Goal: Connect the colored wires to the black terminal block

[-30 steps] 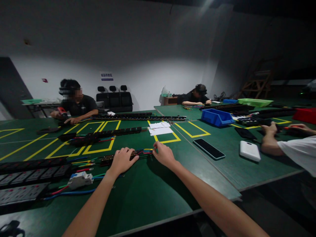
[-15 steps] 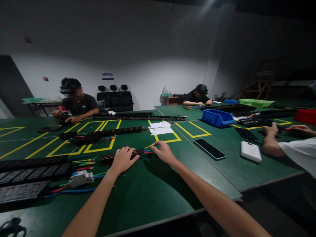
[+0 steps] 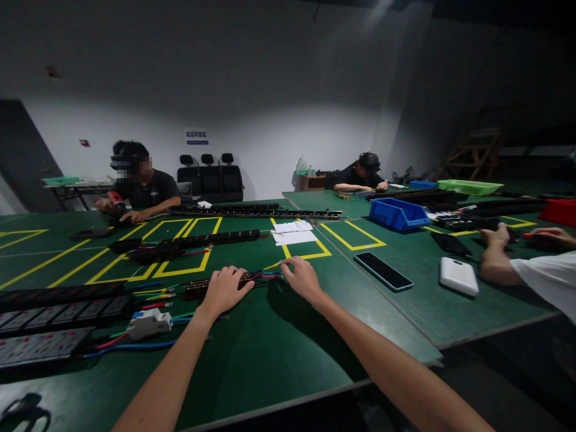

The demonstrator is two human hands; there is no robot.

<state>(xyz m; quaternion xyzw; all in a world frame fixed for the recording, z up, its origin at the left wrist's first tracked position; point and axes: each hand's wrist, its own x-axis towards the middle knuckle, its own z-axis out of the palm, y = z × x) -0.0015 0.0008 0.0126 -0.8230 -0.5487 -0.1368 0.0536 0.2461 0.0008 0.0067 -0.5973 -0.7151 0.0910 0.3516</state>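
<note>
A short black strip with red, blue and yellow wires [image 3: 211, 284] lies on the green table [image 3: 270, 354] in front of me. My left hand [image 3: 224, 290] rests palm down on the strip, fingers curled over it. My right hand [image 3: 302, 278] sits at the strip's right end, fingertips pinched on the coloured wire ends [image 3: 269, 275]. Both forearms reach in from the bottom edge.
Black power strips [image 3: 49, 312] and a white breaker [image 3: 148, 323] with loose wires lie at the left. A phone [image 3: 382, 271], a white power bank [image 3: 458, 276] and a blue bin [image 3: 396, 213] are at the right. Two other people work across the tables; another person's arm [image 3: 499, 258] is at the right.
My right hand has shifted slightly along the wire ends; the left hand has stayed on the strip. The view has drifted a little.
</note>
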